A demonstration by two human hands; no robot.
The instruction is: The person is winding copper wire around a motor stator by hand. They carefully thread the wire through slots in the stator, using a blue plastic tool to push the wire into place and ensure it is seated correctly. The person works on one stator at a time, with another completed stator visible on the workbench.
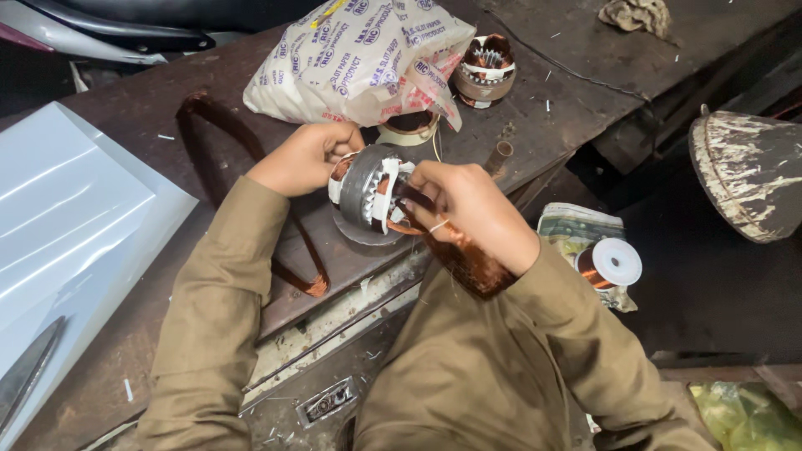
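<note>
Both hands meet at the stator (368, 190): left hand (305, 157) grips its far-left side, right hand (468, 205) pinches copper wire (407, 225) (axis lying sideways) at its right.

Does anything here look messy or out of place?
Only small things: white scraps lie scattered over the worn bench, and a crumpled rag sits at its far corner. The motor stator in both hands looks intact.

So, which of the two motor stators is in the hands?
The grey stator, between left hand and right hand; the other stator sits untouched beside the bag.
</note>
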